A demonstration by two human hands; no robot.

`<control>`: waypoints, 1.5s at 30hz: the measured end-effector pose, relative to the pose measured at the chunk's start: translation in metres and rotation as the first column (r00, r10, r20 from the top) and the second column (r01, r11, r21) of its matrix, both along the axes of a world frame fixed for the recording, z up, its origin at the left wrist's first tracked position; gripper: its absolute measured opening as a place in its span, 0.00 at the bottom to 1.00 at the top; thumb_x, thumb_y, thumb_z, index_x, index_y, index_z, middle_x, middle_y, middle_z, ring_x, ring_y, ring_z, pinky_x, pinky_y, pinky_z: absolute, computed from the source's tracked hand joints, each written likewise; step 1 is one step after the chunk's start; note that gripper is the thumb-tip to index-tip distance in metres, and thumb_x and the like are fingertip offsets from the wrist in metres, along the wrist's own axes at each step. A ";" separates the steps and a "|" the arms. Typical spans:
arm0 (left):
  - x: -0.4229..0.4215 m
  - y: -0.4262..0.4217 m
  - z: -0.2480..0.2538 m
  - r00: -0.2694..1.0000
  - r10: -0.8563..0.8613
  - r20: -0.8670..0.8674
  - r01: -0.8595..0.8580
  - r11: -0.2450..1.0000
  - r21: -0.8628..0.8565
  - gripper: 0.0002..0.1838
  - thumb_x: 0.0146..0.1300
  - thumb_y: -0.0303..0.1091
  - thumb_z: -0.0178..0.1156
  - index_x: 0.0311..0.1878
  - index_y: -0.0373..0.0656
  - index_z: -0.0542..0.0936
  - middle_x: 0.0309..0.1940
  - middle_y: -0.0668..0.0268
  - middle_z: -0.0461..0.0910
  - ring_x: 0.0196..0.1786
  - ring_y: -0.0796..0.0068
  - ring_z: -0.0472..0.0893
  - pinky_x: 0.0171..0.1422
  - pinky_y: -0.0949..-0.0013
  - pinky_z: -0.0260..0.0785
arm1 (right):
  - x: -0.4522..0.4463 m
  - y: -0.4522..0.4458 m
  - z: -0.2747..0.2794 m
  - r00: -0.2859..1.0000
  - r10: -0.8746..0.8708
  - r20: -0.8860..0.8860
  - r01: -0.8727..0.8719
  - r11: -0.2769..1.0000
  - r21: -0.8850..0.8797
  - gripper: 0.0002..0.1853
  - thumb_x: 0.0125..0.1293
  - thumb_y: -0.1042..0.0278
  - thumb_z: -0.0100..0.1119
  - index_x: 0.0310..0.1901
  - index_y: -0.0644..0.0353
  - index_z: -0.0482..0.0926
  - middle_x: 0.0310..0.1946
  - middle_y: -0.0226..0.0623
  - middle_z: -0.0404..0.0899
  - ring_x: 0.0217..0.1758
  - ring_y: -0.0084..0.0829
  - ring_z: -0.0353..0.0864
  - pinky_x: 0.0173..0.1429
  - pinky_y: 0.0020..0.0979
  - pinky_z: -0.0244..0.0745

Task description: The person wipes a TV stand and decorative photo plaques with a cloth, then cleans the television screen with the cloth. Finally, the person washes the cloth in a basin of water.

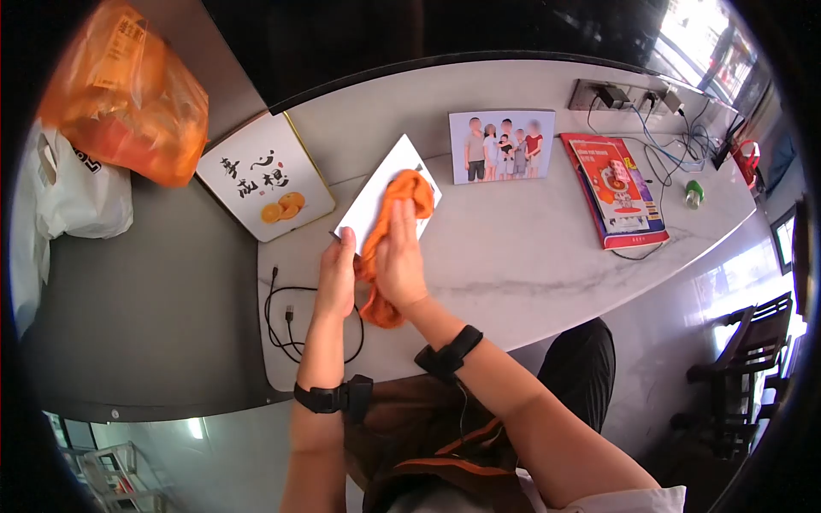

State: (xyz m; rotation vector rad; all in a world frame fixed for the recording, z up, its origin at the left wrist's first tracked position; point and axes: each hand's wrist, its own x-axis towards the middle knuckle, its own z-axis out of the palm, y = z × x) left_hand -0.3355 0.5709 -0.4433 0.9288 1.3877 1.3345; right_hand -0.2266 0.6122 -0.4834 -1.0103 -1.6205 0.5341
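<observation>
1. Orange cloth (409,185), bunched and trailing toward me, lies across a white panel (374,195) tilted in my hands at the centre of the frame.
2. My right hand (399,261) presses on the cloth with fingers outstretched, not clenched; my left hand (337,272) grips the panel's lower-left edge, thumb on its face.
3. Wiping appears under way, by my judgement: the cloth covers the panel's right part, while its upper-left part lies bare. How much has been wiped, I cannot tell.
4. A lettered board (269,184) with printed oranges leans left of centre; a group photo panel (502,147) stands upright at upper centre, neither touched by my hands.
5. Farther out, a black cable (289,314) coils at lower left on the marbled table (487,274), red booklets (617,192) lie at right, and an orange bag (141,107) fills the upper left.
</observation>
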 end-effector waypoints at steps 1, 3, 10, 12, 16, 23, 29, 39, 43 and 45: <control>0.009 -0.004 0.006 0.998 0.012 0.065 -0.015 0.999 0.047 0.28 0.74 0.51 0.45 0.58 0.31 0.72 0.51 0.62 0.78 0.51 0.75 0.78 0.55 0.73 0.70 | 0.007 0.006 -0.012 0.999 -0.021 -0.035 0.016 0.990 -0.138 0.31 0.60 0.80 0.46 0.68 0.74 0.57 0.69 0.67 0.53 0.72 0.60 0.54 0.73 0.44 0.56; 0.020 -0.007 0.010 0.992 0.013 0.124 -0.025 0.995 0.098 0.26 0.75 0.50 0.45 0.56 0.32 0.73 0.48 0.63 0.79 0.48 0.77 0.79 0.53 0.74 0.70 | 0.022 0.023 -0.031 0.998 -0.041 0.037 0.047 0.981 -0.187 0.30 0.63 0.79 0.42 0.68 0.76 0.55 0.69 0.68 0.52 0.71 0.60 0.57 0.71 0.41 0.59; 0.028 -0.010 0.002 0.975 0.113 -0.194 -0.065 0.970 0.235 0.16 0.72 0.31 0.50 0.57 0.30 0.72 0.50 0.60 0.78 0.51 0.74 0.76 0.56 0.70 0.69 | 0.002 -0.046 -0.001 0.980 0.179 -0.090 -0.191 0.971 -0.143 0.30 0.64 0.80 0.43 0.69 0.74 0.55 0.71 0.63 0.49 0.76 0.57 0.46 0.77 0.45 0.46; 0.026 -0.015 0.002 0.976 0.141 -0.165 -0.097 0.964 0.248 0.16 0.72 0.31 0.50 0.57 0.30 0.73 0.50 0.61 0.78 0.51 0.75 0.76 0.56 0.70 0.68 | 0.009 -0.043 0.002 0.974 0.215 -0.071 -0.220 0.972 -0.082 0.30 0.64 0.79 0.42 0.69 0.74 0.55 0.72 0.62 0.49 0.77 0.56 0.45 0.77 0.46 0.44; 0.021 -0.034 0.006 0.979 0.110 -0.173 -0.050 0.946 0.320 0.15 0.72 0.30 0.51 0.57 0.31 0.73 0.52 0.63 0.77 0.52 0.78 0.74 0.58 0.73 0.66 | 0.015 -0.011 0.011 0.978 0.192 -0.076 -0.188 0.981 0.056 0.29 0.66 0.76 0.42 0.69 0.74 0.55 0.72 0.61 0.48 0.77 0.56 0.43 0.78 0.47 0.39; 0.009 -0.081 0.019 0.939 0.083 -0.334 0.009 0.964 0.266 0.12 0.70 0.31 0.55 0.50 0.31 0.75 0.36 0.70 0.77 0.34 0.85 0.70 0.36 0.77 0.65 | 0.013 0.090 0.009 0.943 0.052 -0.327 -0.114 0.978 -0.173 0.26 0.72 0.66 0.38 0.67 0.73 0.60 0.68 0.61 0.58 0.75 0.50 0.53 0.76 0.38 0.48; 0.020 -0.078 0.022 0.968 0.118 -0.220 -0.053 0.958 0.280 0.11 0.69 0.28 0.55 0.49 0.30 0.75 0.38 0.69 0.78 0.37 0.85 0.73 0.40 0.78 0.67 | -0.014 0.044 -0.017 0.913 -0.139 -0.383 0.053 0.972 -0.227 0.26 0.73 0.65 0.35 0.66 0.76 0.55 0.65 0.61 0.61 0.67 0.55 0.63 0.70 0.39 0.57; -0.038 -0.041 0.007 0.848 0.107 -0.519 0.009 0.977 0.215 0.16 0.71 0.30 0.52 0.56 0.29 0.71 0.50 0.59 0.79 0.50 0.75 0.78 0.54 0.70 0.69 | 0.011 -0.082 -0.003 0.861 0.449 -0.240 -0.502 0.672 -0.545 0.17 0.60 0.76 0.44 0.48 0.63 0.79 0.33 0.55 0.79 0.34 0.41 0.80 0.43 0.38 0.75; -0.066 -0.050 -0.004 0.847 0.149 -0.511 -0.036 0.974 0.224 0.17 0.70 0.31 0.54 0.56 0.29 0.72 0.49 0.61 0.80 0.49 0.76 0.78 0.54 0.71 0.69 | 0.105 -0.030 0.022 0.900 0.404 -0.163 -0.424 0.725 -0.543 0.16 0.62 0.71 0.47 0.49 0.65 0.78 0.42 0.58 0.79 0.47 0.52 0.80 0.53 0.41 0.74; -0.079 -0.053 -0.009 0.901 0.139 -0.410 -0.085 0.985 0.148 0.17 0.70 0.31 0.54 0.57 0.29 0.72 0.48 0.61 0.80 0.51 0.76 0.77 0.55 0.72 0.68 | 0.144 -0.004 0.004 0.918 0.205 0.340 -0.130 0.964 -0.231 0.19 0.61 0.66 0.54 0.53 0.66 0.76 0.59 0.56 0.70 0.59 0.55 0.71 0.61 0.47 0.68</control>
